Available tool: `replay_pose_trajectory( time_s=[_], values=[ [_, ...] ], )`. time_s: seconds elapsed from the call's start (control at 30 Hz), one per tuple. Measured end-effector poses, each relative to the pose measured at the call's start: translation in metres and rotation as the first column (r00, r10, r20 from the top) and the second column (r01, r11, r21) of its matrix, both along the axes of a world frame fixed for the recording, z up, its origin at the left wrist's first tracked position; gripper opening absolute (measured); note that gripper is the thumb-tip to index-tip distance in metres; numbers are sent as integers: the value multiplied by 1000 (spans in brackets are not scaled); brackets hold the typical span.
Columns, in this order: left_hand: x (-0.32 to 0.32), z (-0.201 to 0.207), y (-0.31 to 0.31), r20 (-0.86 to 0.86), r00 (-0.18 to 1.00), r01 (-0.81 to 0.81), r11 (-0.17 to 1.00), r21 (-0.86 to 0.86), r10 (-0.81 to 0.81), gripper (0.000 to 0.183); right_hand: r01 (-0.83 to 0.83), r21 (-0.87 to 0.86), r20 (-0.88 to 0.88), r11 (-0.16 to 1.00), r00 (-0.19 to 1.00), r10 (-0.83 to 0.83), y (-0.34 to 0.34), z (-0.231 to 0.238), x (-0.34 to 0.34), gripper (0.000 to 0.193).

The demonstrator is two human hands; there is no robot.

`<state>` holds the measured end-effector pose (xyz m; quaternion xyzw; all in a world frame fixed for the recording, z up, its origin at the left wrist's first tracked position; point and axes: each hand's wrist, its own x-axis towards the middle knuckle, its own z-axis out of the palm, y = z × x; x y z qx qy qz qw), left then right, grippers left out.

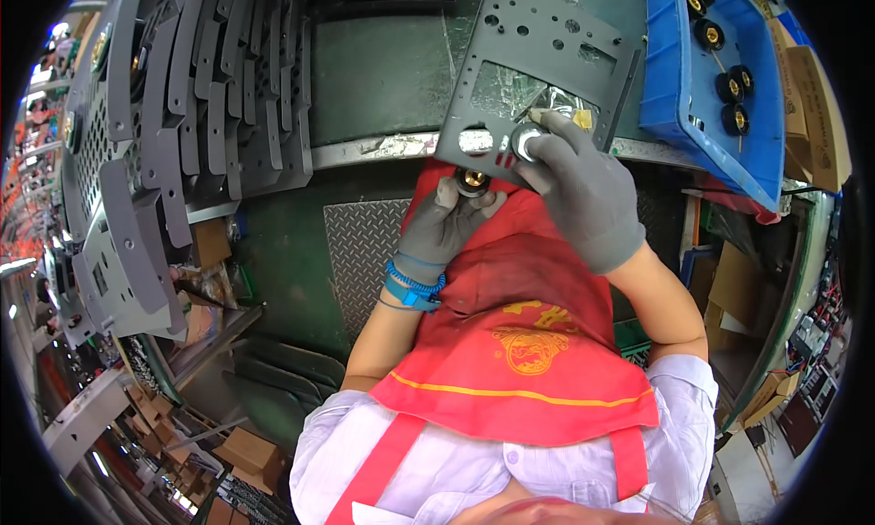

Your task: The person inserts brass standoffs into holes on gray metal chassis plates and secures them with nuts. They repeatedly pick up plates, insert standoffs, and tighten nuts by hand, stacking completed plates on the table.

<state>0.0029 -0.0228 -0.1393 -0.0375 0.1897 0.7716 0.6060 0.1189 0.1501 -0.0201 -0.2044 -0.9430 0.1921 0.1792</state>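
Observation:
A dark grey sheet-metal panel [547, 62] with round holes and rectangular cut-outs lies over the bench's front edge, tilted toward me. My left hand [439, 222], in a grey glove, is closed on a black round part with a brass-coloured centre [472, 180]. It holds this part against the panel's near edge, below an oval cut-out. My right hand [588, 190], also gloved, pinches a silvery round piece with a pale middle [526, 143] over the panel's near right corner. Part of that piece is covered by the fingers. A blue coiled wrist strap [415, 288] circles my left wrist.
To the right, a blue plastic bin [663, 97] holds several black round parts with brass-coloured centres [709, 35]. Many grey bent metal panels [205, 97] stand in a row at the left. The bench has a green top [374, 74] and a worn metal front edge [374, 151]. Cardboard boxes [811, 115] stand beyond the bin.

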Motion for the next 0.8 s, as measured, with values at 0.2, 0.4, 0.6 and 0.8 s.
replay_pose_trajectory(
  time_s=[0.2, 0.4, 0.6, 0.8],
  values=[
    [5, -8, 13, 133, 977, 128, 956, 263, -167, 51, -157, -41, 92, 987, 983, 160, 19, 15, 22, 22],
    [3, 30, 24, 123, 968, 216, 976, 31, -219, 70, -217, -134, 93, 967, 969, 231, 32, 23, 29, 23],
    [2, 18, 17, 167, 956, 233, 970, 69, -241, 68, -263, -220, 108, 939, 951, 291, 41, 29, 27, 25],
    [-17, 23, 8, 5, 926, 376, 926, 19, -376, 67, -354, -348, 51, 868, 917, 395, 56, 29, 21, 25]
  ],
)
